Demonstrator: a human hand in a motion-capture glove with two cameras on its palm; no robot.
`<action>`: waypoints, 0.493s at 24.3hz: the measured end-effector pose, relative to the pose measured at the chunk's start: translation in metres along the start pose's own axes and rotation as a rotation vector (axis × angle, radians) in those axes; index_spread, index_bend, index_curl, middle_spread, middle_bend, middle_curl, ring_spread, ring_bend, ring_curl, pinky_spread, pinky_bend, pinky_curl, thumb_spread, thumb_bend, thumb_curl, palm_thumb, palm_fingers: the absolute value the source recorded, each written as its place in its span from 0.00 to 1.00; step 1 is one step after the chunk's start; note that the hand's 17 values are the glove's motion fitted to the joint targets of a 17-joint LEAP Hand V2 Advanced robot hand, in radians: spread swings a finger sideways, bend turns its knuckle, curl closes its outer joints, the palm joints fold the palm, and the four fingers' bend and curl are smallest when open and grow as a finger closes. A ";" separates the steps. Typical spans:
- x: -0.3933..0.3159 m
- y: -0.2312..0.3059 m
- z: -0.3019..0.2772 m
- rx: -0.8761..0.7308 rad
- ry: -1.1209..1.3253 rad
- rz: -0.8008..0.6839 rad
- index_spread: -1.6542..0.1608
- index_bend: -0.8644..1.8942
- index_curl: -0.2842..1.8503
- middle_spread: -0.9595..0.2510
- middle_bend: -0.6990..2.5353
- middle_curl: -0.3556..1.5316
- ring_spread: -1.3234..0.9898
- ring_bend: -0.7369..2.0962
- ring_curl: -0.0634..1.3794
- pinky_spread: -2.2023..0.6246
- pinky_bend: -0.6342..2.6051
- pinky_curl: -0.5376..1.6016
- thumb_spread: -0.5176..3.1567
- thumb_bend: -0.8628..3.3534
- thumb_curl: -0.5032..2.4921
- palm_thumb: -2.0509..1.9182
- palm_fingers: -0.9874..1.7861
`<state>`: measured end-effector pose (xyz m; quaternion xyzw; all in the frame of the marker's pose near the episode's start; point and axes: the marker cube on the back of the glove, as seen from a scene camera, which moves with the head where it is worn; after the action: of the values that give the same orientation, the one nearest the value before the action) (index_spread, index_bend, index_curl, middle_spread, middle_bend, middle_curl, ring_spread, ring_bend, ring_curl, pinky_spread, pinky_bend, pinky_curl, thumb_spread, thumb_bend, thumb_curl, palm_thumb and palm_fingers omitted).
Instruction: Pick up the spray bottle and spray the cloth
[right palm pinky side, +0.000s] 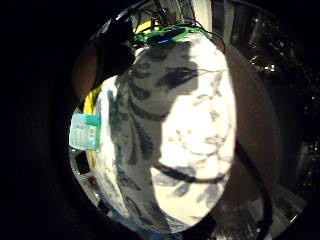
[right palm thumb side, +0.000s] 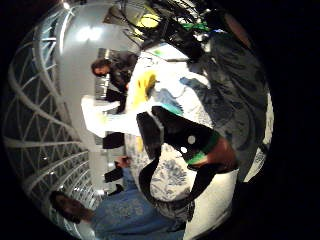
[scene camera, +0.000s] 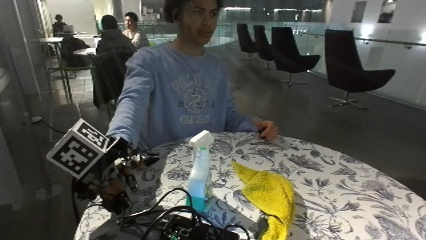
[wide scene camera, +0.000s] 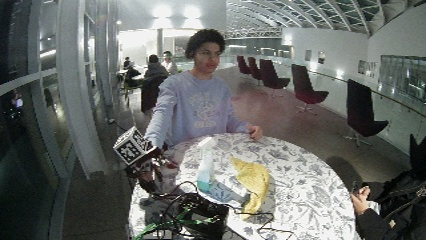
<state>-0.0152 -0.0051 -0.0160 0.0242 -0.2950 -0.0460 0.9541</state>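
While the gloved right hand (scene camera: 116, 182) hangs at the table's rim, about 8 o'clock from the spray bottle in the outside view, its fingers point downward with nothing seen between them; how far they are curled cannot be told. The hand is near the bottle but apart from it.

Item: spray bottle (scene camera: 199, 172), clear blue body, white trigger head, standing upright on the tablecloth, untouched. In the little finger side palm view it shows as a pale teal shape (right palm pinky side: 86, 131) at the cloth-covered table's edge.

Item: yellow cloth (scene camera: 269, 197), crumpled in a long heap on the table, at 3 o'clock from the bottle, just beside it, not seen touching; one end trails toward the near rim.

Item: round table (scene camera: 346, 195), covered in a white tablecloth with dark blue floral print.

Item: bare left hand (scene camera: 266, 130), resting on the far rim of the table, at roughly 1 o'clock from the bottle, well apart from it.

Item: black device with cables (scene camera: 193, 227), on the near edge of the table at 6 o'clock from the bottle, a cable looping up close to the bottle's base
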 end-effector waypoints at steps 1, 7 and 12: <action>-0.003 0.000 0.001 0.006 -0.075 -0.010 0.70 0.36 0.24 0.78 0.30 0.34 0.58 0.39 0.22 0.85 0.29 0.38 0.44 0.22 0.23 0.62 0.57; -0.016 0.002 0.016 -0.016 -0.376 -0.052 0.71 0.35 0.24 0.77 0.30 0.35 0.58 0.41 0.24 0.85 0.29 0.38 0.43 0.20 0.23 0.60 0.58; -0.026 0.005 0.031 -0.045 -0.400 -0.088 0.70 0.36 0.25 0.77 0.30 0.36 0.58 0.40 0.24 0.85 0.28 0.39 0.43 0.20 0.24 0.60 0.59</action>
<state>-0.0536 0.0015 -0.0047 0.0065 -0.4761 -0.0982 0.8739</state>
